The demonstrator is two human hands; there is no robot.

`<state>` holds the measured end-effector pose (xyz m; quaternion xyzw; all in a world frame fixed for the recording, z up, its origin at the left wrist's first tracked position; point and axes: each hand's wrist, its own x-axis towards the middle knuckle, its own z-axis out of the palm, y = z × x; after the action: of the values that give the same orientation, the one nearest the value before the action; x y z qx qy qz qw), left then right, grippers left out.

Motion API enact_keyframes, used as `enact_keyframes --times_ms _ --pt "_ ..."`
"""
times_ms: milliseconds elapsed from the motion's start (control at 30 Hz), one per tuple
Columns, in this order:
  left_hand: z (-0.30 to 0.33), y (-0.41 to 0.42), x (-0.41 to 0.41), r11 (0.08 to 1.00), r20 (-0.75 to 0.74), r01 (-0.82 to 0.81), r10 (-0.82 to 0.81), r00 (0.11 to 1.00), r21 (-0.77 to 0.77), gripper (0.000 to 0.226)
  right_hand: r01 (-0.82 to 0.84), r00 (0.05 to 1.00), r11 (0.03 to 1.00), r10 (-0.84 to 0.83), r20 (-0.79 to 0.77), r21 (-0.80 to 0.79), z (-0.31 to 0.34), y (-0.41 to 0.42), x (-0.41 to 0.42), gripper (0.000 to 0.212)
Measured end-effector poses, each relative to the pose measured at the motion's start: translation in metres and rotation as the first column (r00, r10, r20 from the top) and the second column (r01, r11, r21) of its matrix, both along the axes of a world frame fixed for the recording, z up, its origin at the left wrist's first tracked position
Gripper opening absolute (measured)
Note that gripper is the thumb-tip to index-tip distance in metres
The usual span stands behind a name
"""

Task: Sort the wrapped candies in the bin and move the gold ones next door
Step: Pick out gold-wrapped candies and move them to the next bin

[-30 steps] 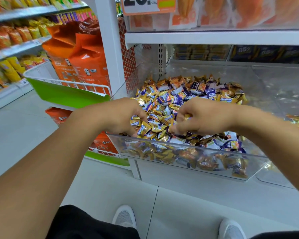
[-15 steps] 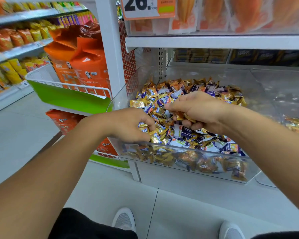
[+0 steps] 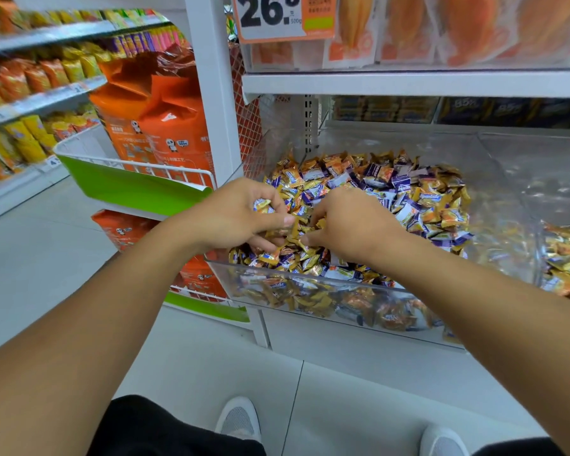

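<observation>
Left hand (image 3: 240,215): fingers curled around several gold candies (image 3: 263,205) | Right hand (image 3: 349,225): fingers curled into the pile, pinching wrapped candies (image 3: 408,199) | Both hands meet above the front-left of the clear bin (image 3: 310,301) | Neighbouring bin (image 3: 540,258) to the right holds gold pieces | Orange bags (image 3: 158,126) to the left.

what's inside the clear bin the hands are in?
The clear bin holds a heap of wrapped candies, gold and purple mixed. The left hand pinches some; the right hand digs in beside it. The hands and the pile cover the bin's floor.
</observation>
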<state>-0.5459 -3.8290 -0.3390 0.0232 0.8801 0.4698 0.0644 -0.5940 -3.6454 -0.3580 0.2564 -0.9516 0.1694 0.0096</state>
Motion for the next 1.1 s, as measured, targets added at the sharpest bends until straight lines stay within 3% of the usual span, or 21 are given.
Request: enact_keyframes --times_ms 100,200,267,333,400,433,500,633,733,800,867,900,967,1000,1033,1100 --pt "-0.002 0.001 -0.002 0.998 -0.022 -0.022 0.021 1.000 -0.059 0.005 0.005 0.999 0.998 -0.002 0.042 -0.061 0.004 0.002 -0.001 0.010" --pt "-0.006 -0.001 -0.003 0.943 -0.079 0.092 -0.123 0.989 -0.320 0.012 0.125 0.958 0.932 -0.024 0.287 -0.339 0.021 0.013 0.000 0.012" --pt "-0.010 0.001 -0.004 0.858 -0.125 0.134 -0.223 0.967 -0.495 0.019 0.337 0.842 0.800 -0.020 0.539 -0.496 0.035 0.023 0.001 0.015" --pt "-0.015 0.004 -0.008 0.813 -0.124 0.153 -0.265 0.956 -0.561 0.020 0.542 0.630 0.637 0.122 0.767 -0.547 0.040 0.031 0.001 0.019" --pt "-0.017 0.008 -0.012 0.782 -0.106 0.182 -0.301 0.948 -0.597 0.017 0.713 0.397 0.493 0.301 0.867 -0.498 0.040 0.036 0.001 0.021" --pt "-0.017 0.009 -0.013 0.773 -0.095 0.195 -0.313 0.945 -0.603 0.023 0.752 0.314 0.467 0.365 0.876 -0.464 0.039 0.038 0.000 0.021" --pt "-0.016 0.011 -0.013 0.772 -0.070 0.212 -0.315 0.947 -0.600 0.035 0.782 0.222 0.451 0.445 0.868 -0.431 0.035 0.037 -0.002 0.021" --pt "-0.015 0.015 -0.013 0.724 -0.083 0.197 -0.331 0.940 -0.661 0.041 0.807 0.164 0.416 0.525 0.835 -0.419 0.030 0.030 -0.003 0.041" --pt "-0.016 0.009 -0.011 0.792 -0.142 0.133 -0.267 0.953 -0.596 0.025 0.793 0.181 0.406 0.556 0.812 -0.455 0.032 0.029 -0.003 0.053" --pt "-0.012 0.006 -0.007 0.928 -0.140 0.055 -0.114 0.984 -0.369 0.016 0.746 0.225 0.458 0.510 0.830 -0.484 0.033 0.028 -0.002 0.039" --pt "-0.005 0.004 -0.004 0.997 -0.066 -0.044 0.040 0.997 -0.068 0.015 0.625 0.356 0.584 0.379 0.854 -0.519 0.032 0.026 -0.001 0.025" --pt "-0.002 0.005 -0.003 0.990 -0.018 -0.101 0.103 0.995 0.096 0.015 0.516 0.498 0.679 0.258 0.828 -0.522 0.030 0.025 -0.001 0.024" --pt "0.004 0.006 -0.003 0.908 0.072 -0.206 0.193 0.978 0.365 0.015 0.239 0.837 0.882 0.026 0.547 -0.407 0.025 0.026 0.000 0.019" --pt "0.005 0.007 -0.004 0.868 0.104 -0.238 0.214 0.971 0.437 0.016 0.119 0.939 0.948 -0.011 0.344 -0.295 0.022 0.025 -0.001 0.015" --pt "0.005 0.006 -0.004 0.845 0.125 -0.252 0.219 0.968 0.472 0.019 0.039 0.983 0.985 -0.007 0.184 -0.171 0.020 0.024 -0.001 0.013" --pt "0.001 0.007 -0.005 0.836 0.147 -0.246 0.199 0.969 0.490 0.026 -0.007 0.999 1.000 0.005 0.049 0.031 0.012 0.018 0.000 0.019"
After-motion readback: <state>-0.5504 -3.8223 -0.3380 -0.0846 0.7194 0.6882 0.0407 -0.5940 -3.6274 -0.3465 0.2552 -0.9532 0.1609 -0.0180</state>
